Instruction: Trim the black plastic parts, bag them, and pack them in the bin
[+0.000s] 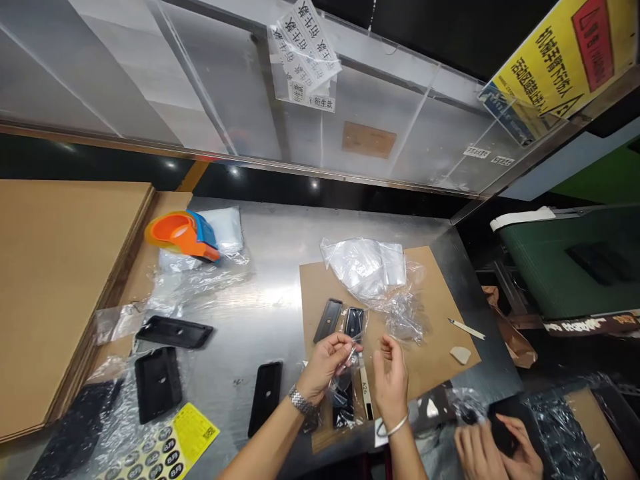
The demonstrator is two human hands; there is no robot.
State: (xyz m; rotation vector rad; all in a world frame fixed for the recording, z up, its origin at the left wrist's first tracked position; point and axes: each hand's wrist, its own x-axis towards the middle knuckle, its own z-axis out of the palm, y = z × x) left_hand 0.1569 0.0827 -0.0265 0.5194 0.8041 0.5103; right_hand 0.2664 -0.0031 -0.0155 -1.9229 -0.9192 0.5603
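My left hand (324,365), with a metal watch at the wrist, pinches the edge of a clear plastic bag (356,347). A black rectangular plastic part (355,321) shows through the clear film just beyond my fingers. To the right of it hovers my right hand (391,380), fingers slightly curled and apart, holding nothing I can see. Beside the bagged part lies a bare black part (328,321) on the cardboard sheet (425,360). A pale strip marked A26 (365,387) lies between my hands. More bagged black pieces (343,407) sit under my left wrist, partly hidden.
Clear bags (370,270) are piled on the cardboard, with a cutter (467,329) to their right. An orange tape dispenser (183,233), black parts (159,385) and a yellow sticker sheet (195,430) lie left, near stacked cardboard (60,287). A co-worker's hands (493,448) work at lower right.
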